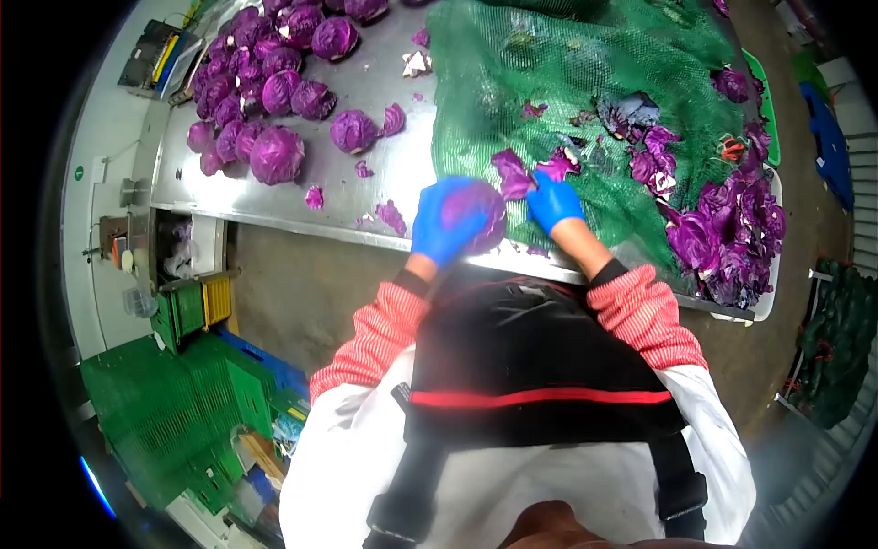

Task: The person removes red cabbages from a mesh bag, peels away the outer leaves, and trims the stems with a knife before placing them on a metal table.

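My left hand [443, 220], in a blue glove, is wrapped round a red cabbage [479, 218] at the near edge of the metal table [373, 174]. Just right of the cabbage, my right hand [552, 201], also gloved in blue, pinches a loose purple leaf [513, 175] over the green net [576, 78]. Another purple leaf [560, 164] lies beside the right fingers. Part of the left hand's fingers is hidden behind the cabbage.
A pile of red cabbages [277, 155] fills the table's left side. Torn leaves [722, 229] are heaped at the right, by a white tray [776, 247]. A small red tool [731, 148] lies on the net. Green crates [146, 403] stand on the floor at left.
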Demonstrator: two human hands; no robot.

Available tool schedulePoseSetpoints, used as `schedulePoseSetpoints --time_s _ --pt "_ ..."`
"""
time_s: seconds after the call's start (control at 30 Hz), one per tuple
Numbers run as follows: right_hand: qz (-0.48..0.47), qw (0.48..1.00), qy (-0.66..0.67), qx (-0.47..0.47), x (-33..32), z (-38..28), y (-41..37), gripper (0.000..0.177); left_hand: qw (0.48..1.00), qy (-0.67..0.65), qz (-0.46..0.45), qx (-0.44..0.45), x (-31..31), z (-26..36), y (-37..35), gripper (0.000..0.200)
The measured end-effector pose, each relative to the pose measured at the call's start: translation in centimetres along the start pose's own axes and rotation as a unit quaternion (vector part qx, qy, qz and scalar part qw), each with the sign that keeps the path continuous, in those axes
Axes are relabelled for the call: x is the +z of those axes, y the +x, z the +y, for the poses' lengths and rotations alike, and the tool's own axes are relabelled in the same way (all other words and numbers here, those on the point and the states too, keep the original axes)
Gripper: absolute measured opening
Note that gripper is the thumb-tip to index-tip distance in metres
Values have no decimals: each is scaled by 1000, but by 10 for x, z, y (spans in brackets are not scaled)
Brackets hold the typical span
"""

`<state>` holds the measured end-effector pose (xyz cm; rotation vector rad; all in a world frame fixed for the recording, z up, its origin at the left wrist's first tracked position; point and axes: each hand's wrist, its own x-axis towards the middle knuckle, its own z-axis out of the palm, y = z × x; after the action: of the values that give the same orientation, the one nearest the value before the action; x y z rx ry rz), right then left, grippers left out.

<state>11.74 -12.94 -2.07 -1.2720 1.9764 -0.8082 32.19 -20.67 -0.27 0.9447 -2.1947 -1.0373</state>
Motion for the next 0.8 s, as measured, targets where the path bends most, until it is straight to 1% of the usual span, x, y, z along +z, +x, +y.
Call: schedulePoseSetpoints --time_s 0.03,0.07,0.1,0.13,0.17,0.23,0.27,0.3,0.33,0.37,0.4,0.43,0.47,0.57,0.6,0.67,0.7,0.73,0.8 --pt "25 998 -57 24 10 -3 -2 36 1000 -16 8 -3 3 -2 -1 54" --pt "19 999 -40 26 17 -2 -8 35 996 -81 20 -28 6 -7 -2 54" --pt "14 999 -20 27 8 -23 -15 35 988 -145 32 -53 7 -9 -3 54" --pt "30 999 3 14 4 -27 -17 35 974 -195 38 -107 9 -6 -3 61" --pt "50 998 -4 26 0 -18 -12 35 964 -241 35 -109 7 -6 0 60" --pt "85 995 -19 57 -15 19 -6 34 935 -331 25 -122 7 -11 1 57" --pt "70 992 -53 95 -29 31 -6 35 919 -360 54 -152 7 -13 3 56" --pt "54 986 -90 130 -44 35 -8 37 898 -399 62 -175 3 -6 7 53" --pt "31 977 -173 122 -50 33 -9 44 911 -375 58 -163 1 -5 13 52" --pt "39 988 -137 61 -51 29 -14 49 923 -349 53 -150 0 -4 19 51" --pt "46 994 -100 2 -63 -10 -26 55 927 -333 35 -166 -1 3 24 50" --pt "-23 998 -18 -53 -77 -45 -32 66 931 -317 17 -183 -3 14 30 49" --pt "-26 988 -33 -151 -76 -59 -36 70 933 -299 -4 -198 -3 24 35 49" --pt "-13 949 -134 -284 -73 -77 -41 64 881 -359 -37 -306 4 41 46 36" --pt "-23 948 -122 -294 -74 -78 -41 58 933 -291 -73 -198 7 32 48 32" --pt "-46 942 -99 -316 -75 -77 -40 48 933 -311 -77 -164 19 22 47 31" --pt "-57 944 -92 -310 -75 -73 -39 43 933 -319 -78 -147 22 26 48 30" --pt "-67 946 -85 -304 -75 -67 -40 39 922 -350 -71 -150 26 34 44 31" --pt "-78 951 -64 -292 -74 -58 -43 31 909 -350 -62 -219 27 31 45 33"
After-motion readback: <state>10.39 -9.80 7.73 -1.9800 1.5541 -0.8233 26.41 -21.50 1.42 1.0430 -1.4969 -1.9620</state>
